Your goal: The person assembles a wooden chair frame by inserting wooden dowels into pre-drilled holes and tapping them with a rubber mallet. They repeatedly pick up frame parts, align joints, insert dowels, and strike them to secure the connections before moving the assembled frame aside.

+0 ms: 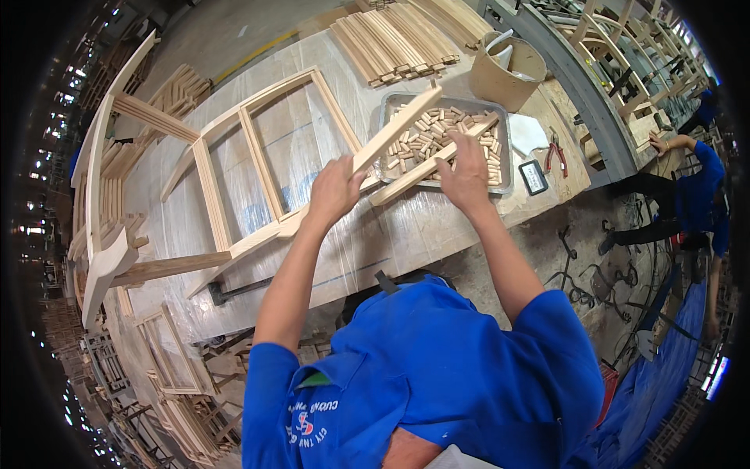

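A pale wooden chair frame point(258, 168) with crosspieces and curved members lies across the left and middle of the table. My left hand point(336, 191) is closed round its long near rail, whose far end point(402, 125) rises over a tray with a small peg sticking out. In my right hand point(466, 173) is a loose wooden bar point(414, 178), gripped between thumb and fingers and slanting across the tray's near side. Beneath it, the clear plastic tray point(506, 168) holds many short wooden dowels point(437, 125).
A bundle of wooden slats point(391, 43) lies at the back, beside a tan bucket point(506, 74). Red-handled pliers point(556, 156) and a small dark-framed device point(534, 177) sit right of the tray. A grey metal beam point(582, 86) borders the table; a co-worker in blue point(699, 187) is beyond.
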The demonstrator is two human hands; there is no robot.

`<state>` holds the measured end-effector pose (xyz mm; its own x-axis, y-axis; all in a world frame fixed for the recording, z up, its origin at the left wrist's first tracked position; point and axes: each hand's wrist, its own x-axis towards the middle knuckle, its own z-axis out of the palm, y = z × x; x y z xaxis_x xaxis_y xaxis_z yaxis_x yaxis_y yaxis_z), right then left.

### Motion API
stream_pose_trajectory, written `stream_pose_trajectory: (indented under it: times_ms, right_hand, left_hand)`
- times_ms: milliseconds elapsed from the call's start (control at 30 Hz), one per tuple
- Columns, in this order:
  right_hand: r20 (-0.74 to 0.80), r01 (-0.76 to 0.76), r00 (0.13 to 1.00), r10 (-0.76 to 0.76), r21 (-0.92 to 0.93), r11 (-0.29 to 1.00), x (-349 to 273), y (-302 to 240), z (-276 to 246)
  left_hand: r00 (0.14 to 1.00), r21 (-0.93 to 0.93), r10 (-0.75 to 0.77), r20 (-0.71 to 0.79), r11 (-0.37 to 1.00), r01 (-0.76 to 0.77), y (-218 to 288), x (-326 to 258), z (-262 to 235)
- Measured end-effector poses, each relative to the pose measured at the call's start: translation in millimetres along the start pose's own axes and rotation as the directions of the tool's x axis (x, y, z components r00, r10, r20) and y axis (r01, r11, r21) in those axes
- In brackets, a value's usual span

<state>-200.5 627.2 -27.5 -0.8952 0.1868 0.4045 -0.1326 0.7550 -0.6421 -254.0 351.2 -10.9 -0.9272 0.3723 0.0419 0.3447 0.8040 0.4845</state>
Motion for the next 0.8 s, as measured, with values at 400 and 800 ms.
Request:
stream_pose_trajectory:
  times_ms: [400,800]
  right_hand:
    - [0.582,0.516,0.717,-0.384,-0.072,0.854,30,53,69]
    - [0.518,0.554,0.740,-0.429,-0.107,0.826,61,-19,-70]
  left_hand:
    - [0.983,-0.013,-0.069,0.168,0.997,0.072,-2,174,139]
    - [0.989,-0.514,-0.124,-0.085,0.855,0.063,-19,78,-28]
